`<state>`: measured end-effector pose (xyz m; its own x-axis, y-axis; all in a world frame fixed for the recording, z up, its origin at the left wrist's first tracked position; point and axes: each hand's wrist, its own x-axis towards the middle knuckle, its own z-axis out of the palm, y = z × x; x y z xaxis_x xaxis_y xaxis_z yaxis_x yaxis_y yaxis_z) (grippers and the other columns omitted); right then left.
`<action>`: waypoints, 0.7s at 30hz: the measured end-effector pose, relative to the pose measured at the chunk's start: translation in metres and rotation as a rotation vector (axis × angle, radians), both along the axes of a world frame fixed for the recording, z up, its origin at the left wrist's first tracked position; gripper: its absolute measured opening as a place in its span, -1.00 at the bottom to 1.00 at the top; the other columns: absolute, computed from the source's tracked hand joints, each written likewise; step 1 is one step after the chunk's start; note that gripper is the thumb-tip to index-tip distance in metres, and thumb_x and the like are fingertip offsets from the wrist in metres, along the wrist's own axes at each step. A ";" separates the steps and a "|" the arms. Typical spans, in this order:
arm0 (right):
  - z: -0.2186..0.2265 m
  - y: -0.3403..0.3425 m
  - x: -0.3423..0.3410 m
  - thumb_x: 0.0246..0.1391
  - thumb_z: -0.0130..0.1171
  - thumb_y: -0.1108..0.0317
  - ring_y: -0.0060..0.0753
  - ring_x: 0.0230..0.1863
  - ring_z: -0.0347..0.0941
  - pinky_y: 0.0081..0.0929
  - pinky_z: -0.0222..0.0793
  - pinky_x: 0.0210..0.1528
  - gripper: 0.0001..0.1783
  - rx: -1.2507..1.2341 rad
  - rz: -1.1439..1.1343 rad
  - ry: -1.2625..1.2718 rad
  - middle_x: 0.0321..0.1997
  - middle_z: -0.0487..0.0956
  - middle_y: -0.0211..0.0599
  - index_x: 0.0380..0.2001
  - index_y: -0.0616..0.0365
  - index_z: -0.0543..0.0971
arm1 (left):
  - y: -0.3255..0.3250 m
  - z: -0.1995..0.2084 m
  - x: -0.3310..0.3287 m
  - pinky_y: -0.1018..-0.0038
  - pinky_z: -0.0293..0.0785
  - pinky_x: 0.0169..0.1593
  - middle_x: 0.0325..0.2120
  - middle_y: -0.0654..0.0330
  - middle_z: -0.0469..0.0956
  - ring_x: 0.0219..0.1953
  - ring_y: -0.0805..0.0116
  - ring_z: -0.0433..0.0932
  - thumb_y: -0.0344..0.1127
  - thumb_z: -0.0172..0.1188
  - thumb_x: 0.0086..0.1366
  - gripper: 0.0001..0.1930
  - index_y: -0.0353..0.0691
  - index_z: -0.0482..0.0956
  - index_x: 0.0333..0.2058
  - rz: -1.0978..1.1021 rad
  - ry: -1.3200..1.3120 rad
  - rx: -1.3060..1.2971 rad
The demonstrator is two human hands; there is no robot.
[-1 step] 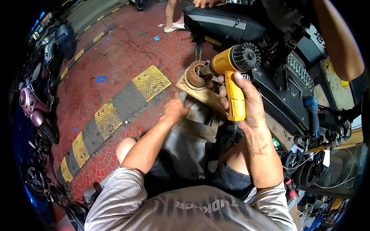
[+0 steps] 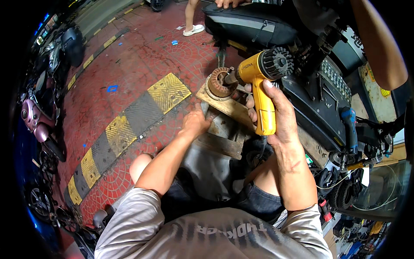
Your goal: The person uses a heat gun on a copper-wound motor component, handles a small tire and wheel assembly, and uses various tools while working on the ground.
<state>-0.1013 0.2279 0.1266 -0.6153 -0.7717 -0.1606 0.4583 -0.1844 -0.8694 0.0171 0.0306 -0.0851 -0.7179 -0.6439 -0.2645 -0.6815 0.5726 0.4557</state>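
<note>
My right hand [image 2: 281,110] is wrapped round the handle of a yellow heat gun [image 2: 265,101], whose cord hangs from the handle's end. The gun's metal nozzle points left into a round, rusty-brown ring-shaped part with a toothed rim [image 2: 222,82]. That part lies on a wooden board [image 2: 233,108] at the top of a low wooden stand [image 2: 220,146]. Closed at the left edge of the stand is my left hand [image 2: 196,122], thumb toward its inner side; its fingertips are partly hidden.
A yellow-and-black ramp strip [image 2: 138,113] crosses the red paving on the left. Parked scooters [image 2: 39,114] line the far left. Right of the gun lie a black case [image 2: 317,108] and a blue power tool [image 2: 348,125]. Another person's arm [image 2: 384,47] reaches in at upper right.
</note>
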 end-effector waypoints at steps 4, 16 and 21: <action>0.000 0.006 -0.015 0.44 0.18 0.00 -0.47 -0.52 0.56 -0.58 0.51 -0.45 -0.48 -0.009 0.035 -0.033 -0.38 0.66 -0.23 0.01 0.35 0.61 | 0.001 0.003 -0.002 0.02 0.51 0.24 0.08 -0.41 0.60 0.14 -0.30 0.63 0.11 0.35 0.32 -0.12 -0.52 0.24 0.31 0.011 -0.010 -0.019; -0.003 -0.001 -0.015 0.42 0.20 -0.01 -0.46 -0.55 0.53 -0.55 0.50 -0.48 -0.50 -0.055 -0.081 0.005 -0.39 0.65 -0.21 -0.04 0.31 0.62 | 0.000 0.009 -0.002 -0.02 0.54 0.20 -0.01 -0.44 0.64 0.10 -0.31 0.65 0.16 0.35 0.34 -0.08 -0.51 0.19 0.33 -0.011 -0.066 0.006; -0.005 -0.002 -0.017 0.42 0.20 0.02 -0.45 -0.46 0.57 -0.53 0.54 -0.44 -0.52 -0.070 -0.113 -0.005 -0.30 0.67 -0.21 -0.01 0.30 0.61 | 0.001 0.010 -0.006 -0.02 0.53 0.21 0.02 -0.44 0.63 0.12 -0.31 0.64 0.14 0.36 0.33 -0.06 -0.52 0.18 0.35 -0.008 -0.044 -0.007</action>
<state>-0.1186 0.2261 0.1212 -0.6983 -0.7070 -0.1120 0.4352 -0.2951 -0.8506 0.0115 0.0316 -0.0753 -0.7107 -0.6404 -0.2913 -0.6963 0.5812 0.4212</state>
